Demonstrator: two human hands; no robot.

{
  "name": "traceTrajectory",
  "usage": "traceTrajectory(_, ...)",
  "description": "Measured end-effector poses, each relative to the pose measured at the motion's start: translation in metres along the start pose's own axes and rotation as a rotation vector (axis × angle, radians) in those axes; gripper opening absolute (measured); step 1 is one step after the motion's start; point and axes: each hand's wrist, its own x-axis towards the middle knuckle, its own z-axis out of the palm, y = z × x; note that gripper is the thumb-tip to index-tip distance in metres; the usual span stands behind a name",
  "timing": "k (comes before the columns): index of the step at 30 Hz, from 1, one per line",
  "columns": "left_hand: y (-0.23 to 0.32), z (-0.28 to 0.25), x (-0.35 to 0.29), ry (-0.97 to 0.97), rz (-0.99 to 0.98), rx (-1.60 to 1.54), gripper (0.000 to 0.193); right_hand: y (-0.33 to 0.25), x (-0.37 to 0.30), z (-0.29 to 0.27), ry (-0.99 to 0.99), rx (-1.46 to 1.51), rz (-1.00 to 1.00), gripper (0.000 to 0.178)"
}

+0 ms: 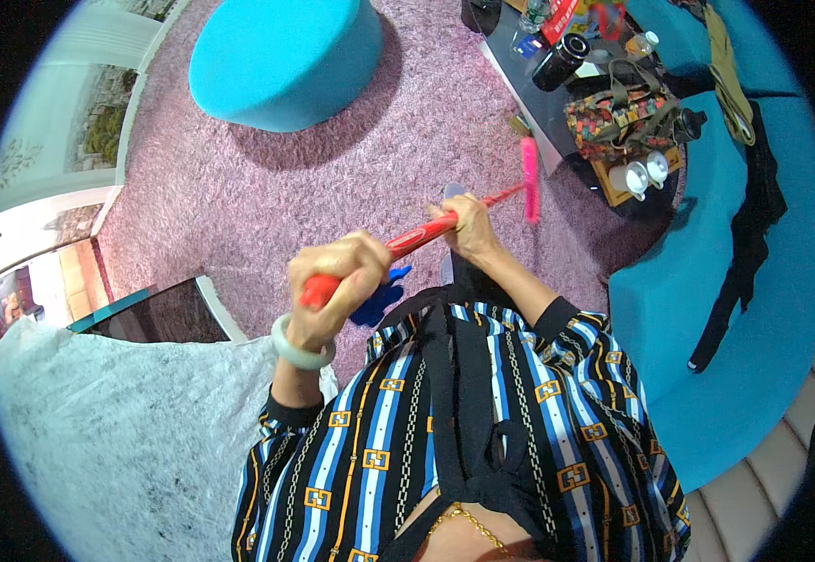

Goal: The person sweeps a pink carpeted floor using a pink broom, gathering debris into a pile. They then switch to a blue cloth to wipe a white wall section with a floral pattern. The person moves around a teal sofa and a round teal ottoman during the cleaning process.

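Across my front slants a red-handled broom (417, 237); its narrow pink head (531, 183) reaches the carpet close to the dark table. My left hand (340, 276), with a pale green bangle at the wrist, is wrapped round the top end of the handle. Further down the same handle, my right hand (468, 229) grips it with curled fingers. A bright blue thing (381, 298) shows just beyond my left hand, partly hidden; its kind is unclear.
Pink shaggy carpet (201, 201) covers the floor. A turquoise ottoman (286, 61) stands ahead. On the right, a dark table (538, 103) bears a patterned bag (618, 122), a black bottle (561, 62) and white cups (628, 178). Beyond curves a turquoise sofa (688, 281) with black clothing (749, 225).
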Motion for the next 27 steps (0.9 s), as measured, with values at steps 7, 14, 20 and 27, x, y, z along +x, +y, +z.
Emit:
traceTrajectory(7,-0.029,-0.016,0.068,0.093,-0.082,0.043,0.02,0.053,0.071,0.006,-0.043,0.027,-0.008,0.035)
traceTrajectory(14,0.045,-0.012,0.14,-0.143,0.073,0.297,0.023,0.003,0.159,-0.031,-0.02,0.207,-0.059,0.031)
traceTrajectory(20,0.006,-0.04,0.152,0.123,-0.101,-0.046,0.026,0.026,0.137,-0.039,-0.145,0.035,0.067,0.027)
traceTrajectory(27,-0.022,-0.064,0.151,0.326,-0.227,-0.095,0.03,0.059,0.15,0.009,-0.27,0.045,0.11,0.014)
